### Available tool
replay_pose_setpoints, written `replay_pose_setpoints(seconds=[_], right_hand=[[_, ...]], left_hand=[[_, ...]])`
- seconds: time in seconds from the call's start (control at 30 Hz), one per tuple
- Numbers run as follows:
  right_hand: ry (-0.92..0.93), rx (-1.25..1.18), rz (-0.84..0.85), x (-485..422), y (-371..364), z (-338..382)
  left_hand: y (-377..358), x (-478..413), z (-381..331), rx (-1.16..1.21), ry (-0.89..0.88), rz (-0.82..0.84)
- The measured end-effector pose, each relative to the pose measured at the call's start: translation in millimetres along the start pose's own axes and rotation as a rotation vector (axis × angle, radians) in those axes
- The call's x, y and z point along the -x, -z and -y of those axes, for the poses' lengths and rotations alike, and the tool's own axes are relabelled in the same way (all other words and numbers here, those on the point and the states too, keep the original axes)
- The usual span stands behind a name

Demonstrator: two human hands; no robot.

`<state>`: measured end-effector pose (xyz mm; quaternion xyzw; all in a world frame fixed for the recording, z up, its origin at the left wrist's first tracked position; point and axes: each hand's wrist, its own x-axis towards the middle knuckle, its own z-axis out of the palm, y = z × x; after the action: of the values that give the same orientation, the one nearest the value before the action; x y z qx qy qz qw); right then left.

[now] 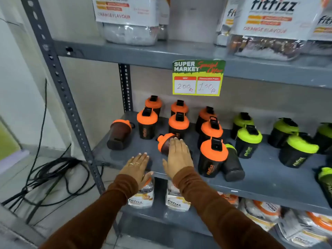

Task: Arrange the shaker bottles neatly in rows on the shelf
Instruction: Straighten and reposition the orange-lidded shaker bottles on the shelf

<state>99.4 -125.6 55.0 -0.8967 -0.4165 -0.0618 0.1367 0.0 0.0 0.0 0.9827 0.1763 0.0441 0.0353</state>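
Note:
Black shaker bottles stand on the grey middle shelf (136, 150). Several have orange lids, such as one at the front (212, 157); several to the right have green lids (248, 141). One orange-lidded bottle (164, 141) lies on its side near the shelf front. My right hand (177, 155) rests over it, fingers on its body, though a firm grip is not visible. Another orange-lidded bottle (119, 133) leans tilted at the far left. A green-lidded bottle (232, 164) lies tipped behind the front orange one. My left hand (137, 168) hovers flat at the shelf edge, holding nothing.
A price card (198, 78) hangs from the upper shelf. Fitfizz pouches fill the top shelf (129, 18) and the lower shelf (177, 202). The perforated upright post (59, 78) stands at the left, with black cables (50, 177) on the floor beside it.

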Motion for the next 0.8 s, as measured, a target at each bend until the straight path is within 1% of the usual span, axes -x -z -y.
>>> replay_pose_setpoints(seconds=[0.03,0.07,0.13,0.2,0.27,0.4,0.5,0.67,0.8], right_hand=[[-0.060,-0.010,0.061,-5,1,-3],[-0.097,-0.021,0.077,-9,5,-3],[-0.161,-0.013,0.085,-20,2,-9],[-0.194,-0.022,0.106,-26,-3,-10],[-0.220,-0.031,0.129,-30,-9,-14],[-0.224,-0.008,0.140,-36,-17,-22],[-0.225,-0.006,0.150,-38,-19,-23],[-0.215,-0.034,0.106,-38,-23,-17],[-0.198,-0.104,0.062,-30,-26,-14]], left_hand=[[-6,-3,1,-0.001,0.043,0.078],[-7,-5,-1,0.013,0.067,0.109],[-13,-10,1,0.029,0.081,0.089],[-22,-14,3,0.014,0.089,0.089],[-31,-16,6,0.015,0.096,0.050],[-37,-15,5,-0.045,0.125,0.036],[-41,-14,6,-0.032,0.124,0.069],[-40,-14,7,-0.054,0.135,0.093],[-37,-13,7,-0.041,0.118,0.037]])
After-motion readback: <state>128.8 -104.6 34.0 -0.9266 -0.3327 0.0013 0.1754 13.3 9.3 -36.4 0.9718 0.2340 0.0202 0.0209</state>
